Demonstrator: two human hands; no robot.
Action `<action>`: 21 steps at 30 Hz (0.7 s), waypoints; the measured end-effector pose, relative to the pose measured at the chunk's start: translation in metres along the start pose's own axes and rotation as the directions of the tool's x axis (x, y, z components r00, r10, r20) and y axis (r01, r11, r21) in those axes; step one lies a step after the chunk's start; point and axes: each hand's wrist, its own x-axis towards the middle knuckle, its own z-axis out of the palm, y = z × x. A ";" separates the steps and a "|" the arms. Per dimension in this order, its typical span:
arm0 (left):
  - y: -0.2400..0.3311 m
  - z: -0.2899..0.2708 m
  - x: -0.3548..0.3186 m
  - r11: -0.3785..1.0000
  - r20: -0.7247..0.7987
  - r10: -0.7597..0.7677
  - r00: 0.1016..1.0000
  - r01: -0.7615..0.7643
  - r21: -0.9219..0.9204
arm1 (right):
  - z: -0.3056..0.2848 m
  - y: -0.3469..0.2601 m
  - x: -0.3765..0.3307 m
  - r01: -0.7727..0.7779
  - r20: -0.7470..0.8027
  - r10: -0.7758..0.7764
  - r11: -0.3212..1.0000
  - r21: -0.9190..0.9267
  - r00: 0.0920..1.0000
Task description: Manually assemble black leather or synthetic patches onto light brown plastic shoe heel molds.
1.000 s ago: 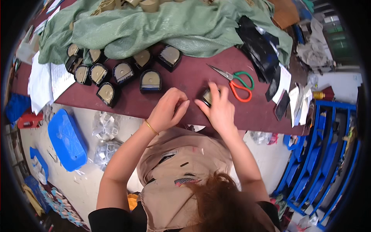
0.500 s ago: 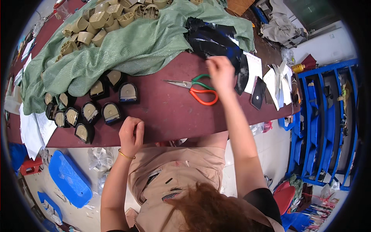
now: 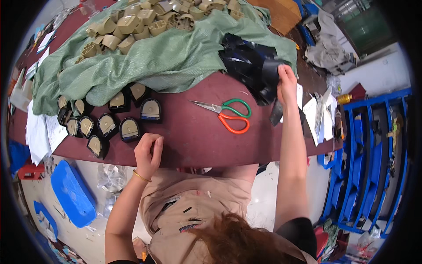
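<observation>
Sheet (image 3: 269, 69) is blk, scissor handles (image 3: 237, 131) grn & orange-red

Nothing legible from here, folks: well left of the scissors (image 3: 222, 110), the white sheets (image 3: 38, 134) at the edge of the surface (image 3: 189, 141) show faint print, too small to make out.

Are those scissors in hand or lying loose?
Lying loose: the scissors rest on the maroon tabletop, apart from the left hand and right hand.
</observation>
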 end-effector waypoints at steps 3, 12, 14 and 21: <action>0.032 0.013 0.018 0.988 -0.116 -0.088 0.989 0.072 -0.135 | 0.090 -0.033 -0.069 -0.146 0.239 0.099 0.971 0.191 0.966; 0.064 0.048 0.048 0.888 0.206 -0.286 0.936 0.339 -0.311 | 0.169 -0.024 -0.154 -0.446 0.336 0.310 0.752 0.486 0.889; 0.047 0.047 0.028 0.864 0.394 -0.142 0.908 0.307 -0.398 | 0.167 -0.022 -0.154 -0.240 0.210 0.235 0.971 -0.006 0.949; 0.052 -0.033 0.097 0.967 0.719 0.224 0.657 -0.056 -0.250 | 0.119 -0.075 -0.130 -0.072 0.152 -0.050 0.714 0.697 0.987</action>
